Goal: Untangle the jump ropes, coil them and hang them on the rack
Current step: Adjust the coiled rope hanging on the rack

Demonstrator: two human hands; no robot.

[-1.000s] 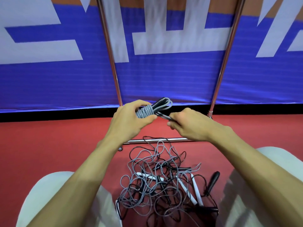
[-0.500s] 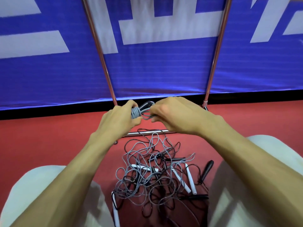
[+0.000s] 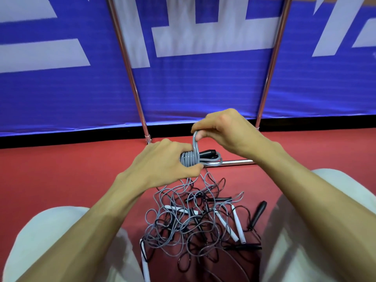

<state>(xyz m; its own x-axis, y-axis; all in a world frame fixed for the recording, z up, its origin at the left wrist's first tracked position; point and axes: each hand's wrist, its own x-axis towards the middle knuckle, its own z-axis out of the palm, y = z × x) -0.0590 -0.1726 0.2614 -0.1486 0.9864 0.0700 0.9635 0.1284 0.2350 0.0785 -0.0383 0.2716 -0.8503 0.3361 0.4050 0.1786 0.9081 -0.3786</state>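
1. The left hand (image 3: 164, 161) grips the coiled grey rope (image 3: 190, 158), fingers and thumb curled round its tight side-by-side turns; the coil is held in the air, in front of the low bar (image 3: 236, 162) of the rack.
2. The right hand (image 3: 225, 133) pinches a grey loop (image 3: 195, 142) of that same rope between thumb and forefinger; the loop stands up from the windings and runs straight down into them, just beside the left hand's fingertips.
3. A black handle (image 3: 206, 153) and a few slack grey loops stick out of the coil's right end, under the right wrist.
4. The tangled pile (image 3: 189, 220) of grey and black ropes lies on the red floor (image 3: 61, 180) between the person's knees, below both hands; thin grey strands reach up from it toward the coil.
5. Two white handles (image 3: 237, 224) lie side by side at the pile's right; a second black handle (image 3: 258, 212) lies tilted at its far right edge; another white handle shows at the lower left.
6. The rack's left upright (image 3: 130, 78) and right upright (image 3: 272, 64) rise behind the hands, joined by the low bar.
7. A blue banner (image 3: 203, 92) with white shapes hangs behind the rack; pale trousers (image 3: 50, 241) fill both lower corners.
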